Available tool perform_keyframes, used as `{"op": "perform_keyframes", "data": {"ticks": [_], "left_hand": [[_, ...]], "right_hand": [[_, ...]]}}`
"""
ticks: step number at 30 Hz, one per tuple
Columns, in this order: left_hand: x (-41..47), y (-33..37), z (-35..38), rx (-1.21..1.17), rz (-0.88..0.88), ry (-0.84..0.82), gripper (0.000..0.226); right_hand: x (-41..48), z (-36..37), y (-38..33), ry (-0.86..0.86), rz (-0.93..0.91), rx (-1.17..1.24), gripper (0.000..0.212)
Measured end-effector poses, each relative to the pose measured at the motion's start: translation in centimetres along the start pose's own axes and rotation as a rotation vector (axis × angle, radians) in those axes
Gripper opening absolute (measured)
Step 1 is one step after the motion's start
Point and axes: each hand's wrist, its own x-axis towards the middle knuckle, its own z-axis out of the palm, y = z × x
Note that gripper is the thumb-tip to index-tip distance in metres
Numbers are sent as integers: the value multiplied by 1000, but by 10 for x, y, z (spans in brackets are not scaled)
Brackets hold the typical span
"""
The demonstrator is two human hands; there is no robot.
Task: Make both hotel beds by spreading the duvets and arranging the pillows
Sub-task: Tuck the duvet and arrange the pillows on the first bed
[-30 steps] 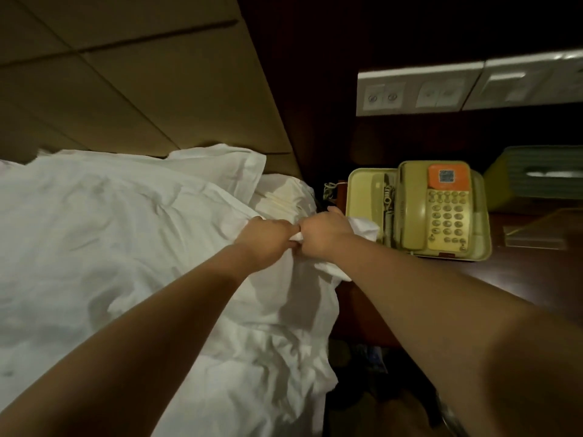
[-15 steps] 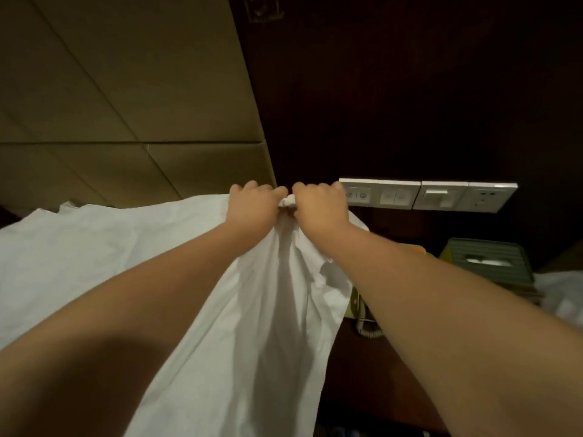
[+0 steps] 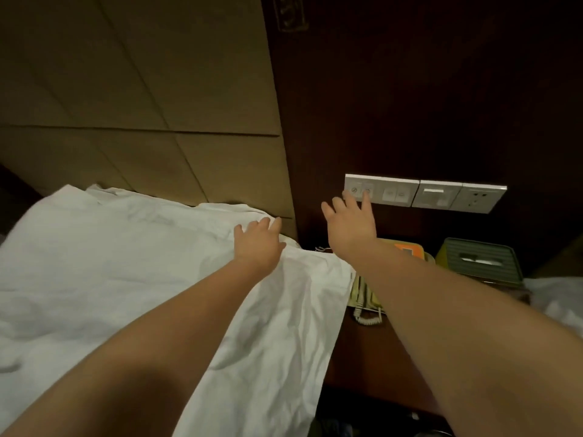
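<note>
Now, both hands are empty. The left hand [image 3: 258, 244] is stretched out over the top corner of the white duvet [image 3: 126, 263], its fingers [image 3: 273, 224] straight and a little spread, gripping nothing; whether the palm touches the cloth cannot be told. The right hand [image 3: 350, 222] hangs in the air in front of the wall switch panel [image 3: 422, 193], fingers fanned wide, also holding nothing.

The duvet lies across the bed up to the padded headboard [image 3: 142, 105]. It is creased, and its near edge droops over the side of the bed, with one corner reaching the bedside table [image 3: 362, 357] just beside the telephone [image 3: 410, 250]. A green tissue box [image 3: 479, 260] stands further along the table, and white bedding of the second bed [image 3: 555, 298] shows at the far right.

My reading: this is the spreading step on the first bed — the top end is laid but not yet neat. The next move calls for drawing the stray corner off the table, squaring the edge with the mattress and smoothing the creases. No pillow is plainly visible, so arranging them remains to be done — and the second bed waits.
</note>
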Motion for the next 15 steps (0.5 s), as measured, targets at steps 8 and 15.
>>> {"op": "perform_keyframes", "data": {"ticks": [8, 15], "left_hand": [[-208, -46, -24, -47, -153, 110, 58], [-367, -99, -27, -22, -343, 74, 58]], "right_hand": [[-146, -52, -119, 142, -139, 71, 62], [-274, -81, -203, 161, -254, 144, 66]]}}
